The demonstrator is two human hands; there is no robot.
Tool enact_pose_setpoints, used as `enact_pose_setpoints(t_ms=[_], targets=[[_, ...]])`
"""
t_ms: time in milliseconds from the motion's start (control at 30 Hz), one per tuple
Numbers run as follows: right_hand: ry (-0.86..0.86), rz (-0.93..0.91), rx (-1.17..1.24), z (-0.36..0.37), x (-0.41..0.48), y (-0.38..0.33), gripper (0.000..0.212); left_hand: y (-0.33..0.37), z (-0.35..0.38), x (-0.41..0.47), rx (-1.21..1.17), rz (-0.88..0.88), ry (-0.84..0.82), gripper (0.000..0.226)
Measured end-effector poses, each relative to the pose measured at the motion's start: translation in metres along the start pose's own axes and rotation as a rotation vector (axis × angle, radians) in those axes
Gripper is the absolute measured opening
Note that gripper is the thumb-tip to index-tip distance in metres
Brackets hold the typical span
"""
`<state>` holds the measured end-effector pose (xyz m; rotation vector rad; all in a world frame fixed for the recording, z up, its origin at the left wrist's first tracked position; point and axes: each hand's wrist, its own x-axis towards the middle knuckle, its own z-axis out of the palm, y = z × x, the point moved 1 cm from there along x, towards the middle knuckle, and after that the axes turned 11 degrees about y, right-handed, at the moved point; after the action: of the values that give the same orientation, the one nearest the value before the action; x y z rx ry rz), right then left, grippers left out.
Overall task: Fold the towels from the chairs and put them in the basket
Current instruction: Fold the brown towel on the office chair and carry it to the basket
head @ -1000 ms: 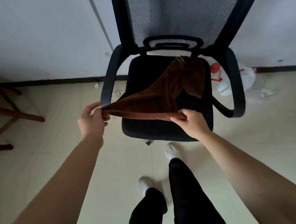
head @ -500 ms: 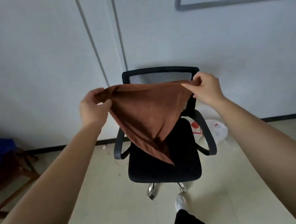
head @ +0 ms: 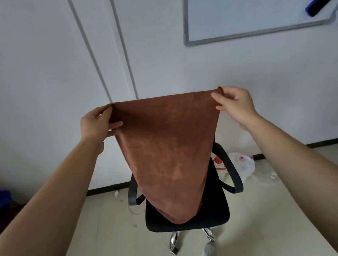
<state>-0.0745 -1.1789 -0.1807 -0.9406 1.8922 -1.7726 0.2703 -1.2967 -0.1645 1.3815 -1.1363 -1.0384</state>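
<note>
White wall behind; left hand [head: 95,124] and right hand [head: 236,104] pinch brown towel's [head: 166,149] top corners taut above black chair [head: 215,209]

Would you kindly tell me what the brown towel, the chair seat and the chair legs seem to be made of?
Brown towel: soft matte cloth, perhaps microfibre or terry; it drapes limply and shows a mottled, fuzzy nap. Chair seat: black fabric upholstery, probably; dull, with no sheen. Chair legs: polished or chromed metal, judging by their bright mirror-like glints.
</note>
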Motion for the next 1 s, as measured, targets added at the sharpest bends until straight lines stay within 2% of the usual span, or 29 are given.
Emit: enact_pose_setpoints(t_ms=[133,300,433,533,667,900,1000], targets=[[0.050,0.043,-0.028,0.004,0.022,0.011,0.007,-0.006,0.025,0.011,-0.024,-0.072,-0.097,0.023],[0.190,0.145,0.086,0.012,0.048,0.011,0.006,-0.001,0.062,0.021,-0.073,-0.090,-0.114,0.020],[0.279,0.176,0.251,0.013,0.057,-0.004,0.006,0.017,0.078,0.027,-0.128,-0.031,-0.075,0.015],[0.328,0.149,0.284,0.007,0.051,-0.019,0.012,0.027,0.078,0.022,-0.088,0.117,-0.006,0.017],[0.363,0.100,0.233,-0.003,0.026,-0.020,0.014,0.020,0.063,0.008,-0.044,0.236,0.068,0.018],[0.374,0.124,0.017,-0.013,-0.043,0.040,0.021,-0.053,0.033,-0.041,-0.023,0.196,0.036,0.019],[0.366,0.203,-0.077,-0.014,-0.077,0.083,0.023,-0.104,0.021,-0.064,0.108,0.165,0.033,0.023]])
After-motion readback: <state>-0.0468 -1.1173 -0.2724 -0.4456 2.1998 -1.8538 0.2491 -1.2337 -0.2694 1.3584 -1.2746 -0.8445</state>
